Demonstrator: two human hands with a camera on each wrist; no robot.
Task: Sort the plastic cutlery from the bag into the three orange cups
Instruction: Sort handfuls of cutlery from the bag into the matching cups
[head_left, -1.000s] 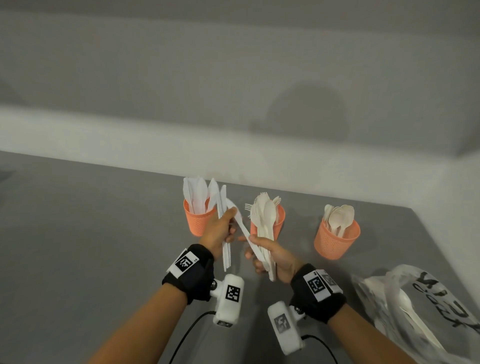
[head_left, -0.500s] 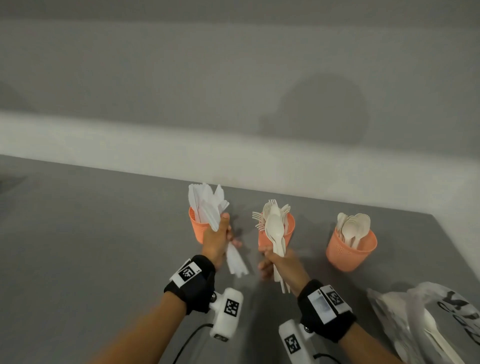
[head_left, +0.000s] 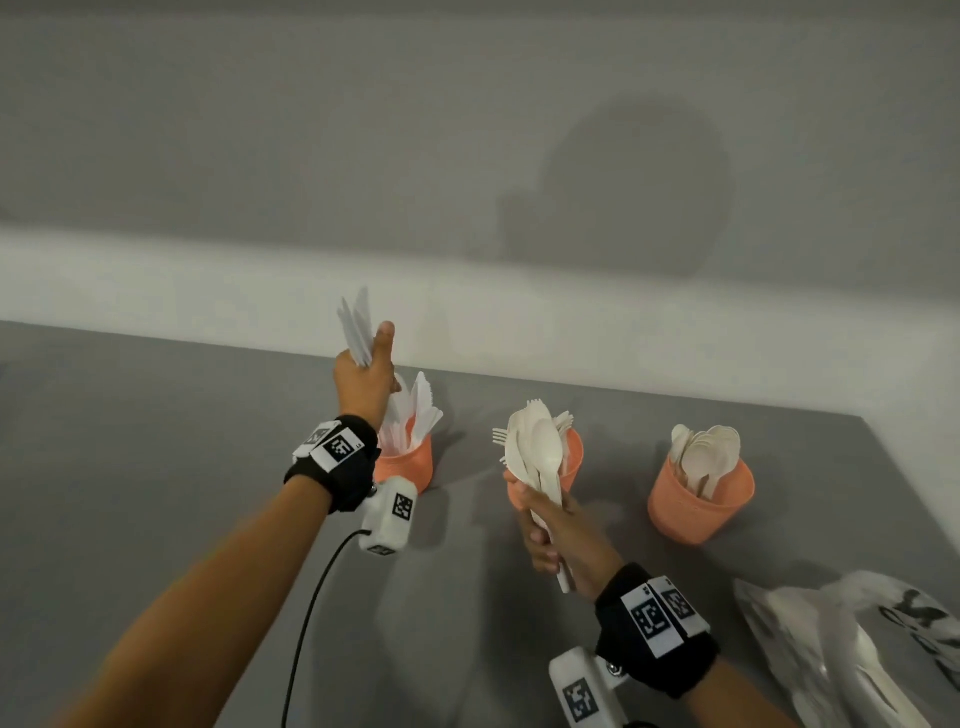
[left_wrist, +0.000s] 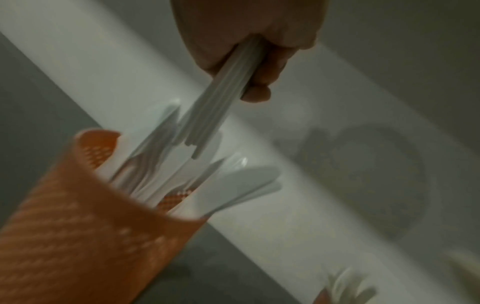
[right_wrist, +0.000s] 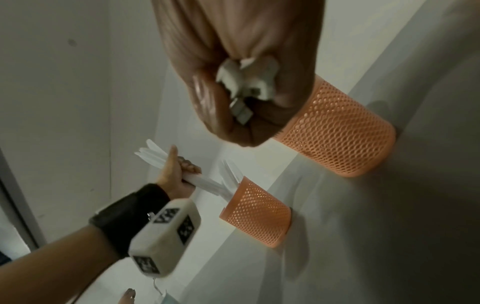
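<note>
On a grey desk (head_left: 156, 467), three orange mesh cups line the far edge while a printed plastic bag (head_left: 852, 639) with cutlery left inside lies at the near right corner. The left hand (head_left: 363, 379), fingers clenched round a bundle of white knives (head_left: 357, 327), hangs over the left cup (head_left: 408, 465); lowering the handles straight down among the knives already standing there should stop them catching the rim or tipping the cup. The right hand (head_left: 556, 530) grips a mixed bunch of spoons and forks (head_left: 535, 457) in front of the middle cup (head_left: 569, 457), to be separated piece by piece. The right cup (head_left: 698, 499) holds spoons. Only the left wrist view shows the knife handles' ends poised just above the rim; only the right wrist view shows the butt ends of the right hand's bunch inside the fist.
</note>
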